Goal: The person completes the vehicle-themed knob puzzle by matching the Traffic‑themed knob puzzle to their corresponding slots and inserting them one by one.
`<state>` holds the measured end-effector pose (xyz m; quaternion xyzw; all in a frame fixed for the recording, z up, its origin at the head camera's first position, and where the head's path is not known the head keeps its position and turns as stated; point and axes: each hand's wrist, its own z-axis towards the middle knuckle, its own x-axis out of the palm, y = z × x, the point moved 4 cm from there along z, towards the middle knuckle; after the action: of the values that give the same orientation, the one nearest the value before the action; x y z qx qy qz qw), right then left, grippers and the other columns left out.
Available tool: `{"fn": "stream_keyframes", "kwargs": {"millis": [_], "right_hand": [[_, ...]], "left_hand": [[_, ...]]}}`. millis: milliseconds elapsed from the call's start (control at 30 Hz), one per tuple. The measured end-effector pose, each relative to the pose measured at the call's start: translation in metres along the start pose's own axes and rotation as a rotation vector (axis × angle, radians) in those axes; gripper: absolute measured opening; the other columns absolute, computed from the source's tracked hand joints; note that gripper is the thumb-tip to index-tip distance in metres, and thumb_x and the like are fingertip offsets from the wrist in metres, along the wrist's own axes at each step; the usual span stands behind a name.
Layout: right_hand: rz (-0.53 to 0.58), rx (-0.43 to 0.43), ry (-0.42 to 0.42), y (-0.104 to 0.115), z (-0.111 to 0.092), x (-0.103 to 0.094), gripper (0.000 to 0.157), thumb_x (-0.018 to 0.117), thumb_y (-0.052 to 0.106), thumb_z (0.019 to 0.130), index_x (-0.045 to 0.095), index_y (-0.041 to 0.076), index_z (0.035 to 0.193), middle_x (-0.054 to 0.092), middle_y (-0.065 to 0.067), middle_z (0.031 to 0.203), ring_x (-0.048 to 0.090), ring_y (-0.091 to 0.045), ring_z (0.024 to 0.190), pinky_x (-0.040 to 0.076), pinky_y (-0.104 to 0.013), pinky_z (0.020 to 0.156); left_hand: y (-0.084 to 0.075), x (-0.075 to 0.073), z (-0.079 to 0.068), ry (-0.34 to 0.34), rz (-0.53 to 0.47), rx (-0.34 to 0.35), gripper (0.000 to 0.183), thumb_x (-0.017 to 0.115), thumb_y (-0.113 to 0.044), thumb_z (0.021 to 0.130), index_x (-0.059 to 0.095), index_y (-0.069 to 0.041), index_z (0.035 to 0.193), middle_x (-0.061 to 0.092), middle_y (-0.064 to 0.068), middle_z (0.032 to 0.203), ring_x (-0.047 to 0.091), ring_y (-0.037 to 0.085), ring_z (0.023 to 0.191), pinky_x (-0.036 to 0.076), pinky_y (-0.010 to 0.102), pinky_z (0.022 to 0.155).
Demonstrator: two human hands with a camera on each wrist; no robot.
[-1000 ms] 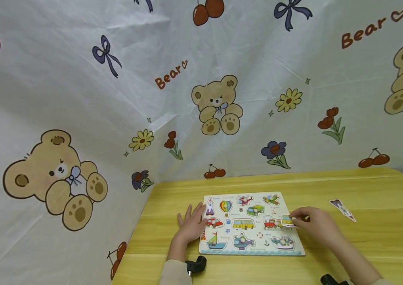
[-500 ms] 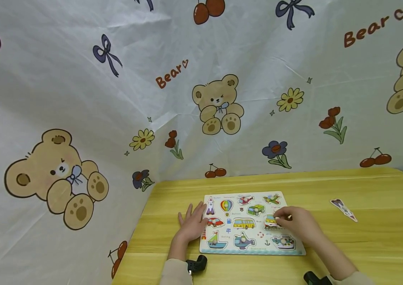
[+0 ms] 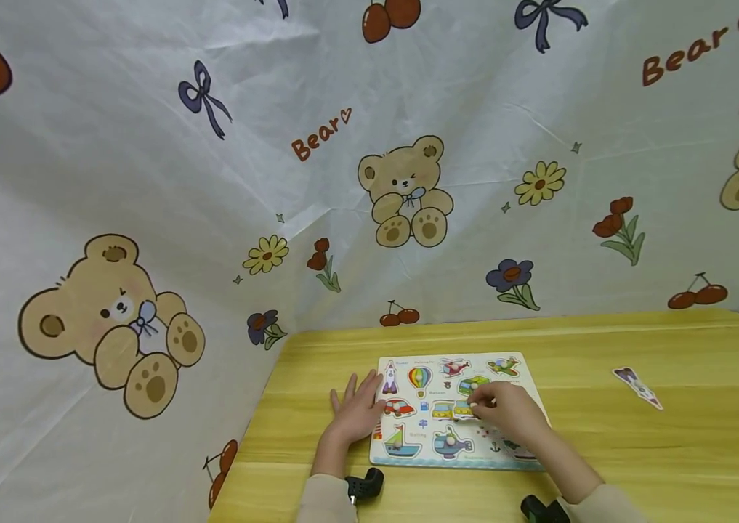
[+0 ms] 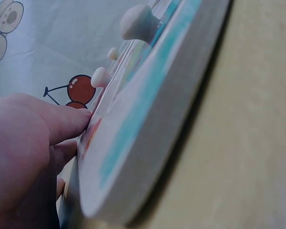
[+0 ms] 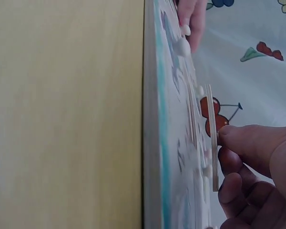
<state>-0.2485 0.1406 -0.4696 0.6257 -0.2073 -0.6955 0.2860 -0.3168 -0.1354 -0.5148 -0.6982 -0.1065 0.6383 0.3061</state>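
Note:
A wooden knob puzzle board [image 3: 426, 444] with vehicle pictures lies flat on the table. My left hand [image 3: 357, 412] rests at its left edge, fingers extended and thumb touching the board in the left wrist view. My right hand [image 3: 513, 412] pinches the knob of a yellow bus puzzle piece [image 3: 463, 410]. In the head view the piece overlaps the right part of the bus picture on the board. Edge-on in the right wrist view, the thin bus piece [image 5: 213, 143] is held slightly off the board's face.
A rocket puzzle piece [image 3: 637, 387] lies on the wooden table [image 3: 703, 436], right of the board. Other knobbed pieces, such as the red car [image 3: 398, 407] and sailboat [image 3: 402, 443], sit in the board. A bear-patterned cloth [image 3: 343, 290] hangs behind.
My right hand has carried the bus piece leftward across the board, from over the train picture to the bus picture. The left hand stays at the board's edge.

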Motion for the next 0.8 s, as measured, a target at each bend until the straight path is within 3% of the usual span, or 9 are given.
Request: {"fn": "stream_keyframes", "kwargs": {"millis": [333, 800], "right_hand": [[-0.03, 0.022, -0.016, 0.01, 0.008, 0.022, 0.002, 0.077, 0.016, 0.086, 0.076, 0.014, 0.087, 0.061, 0.009, 0.072, 0.049, -0.009, 0.066, 0.039, -0.025, 0.06], [-0.043, 0.037, -0.021, 0.016, 0.016, 0.033, 0.004, 0.076, 0.016, 0.087, 0.074, 0.016, 0.083, 0.058, 0.009, 0.07, 0.048, -0.01, 0.066, 0.037, -0.026, 0.06]], "left_hand": [[-0.001, 0.0, 0.0, -0.004, -0.008, -0.001, 0.053, 0.05, -0.031, 0.103, 0.04, -0.019, 0.154, 0.029, 0.003, 0.166, 0.007, 0.04, 0.156, -0.009, 0.074, 0.114], [0.0, 0.0, 0.0, -0.001, -0.013, 0.004, 0.054, 0.049, -0.032, 0.104, 0.039, -0.019, 0.155, 0.028, 0.003, 0.166, 0.006, 0.04, 0.156, -0.01, 0.074, 0.114]]}}
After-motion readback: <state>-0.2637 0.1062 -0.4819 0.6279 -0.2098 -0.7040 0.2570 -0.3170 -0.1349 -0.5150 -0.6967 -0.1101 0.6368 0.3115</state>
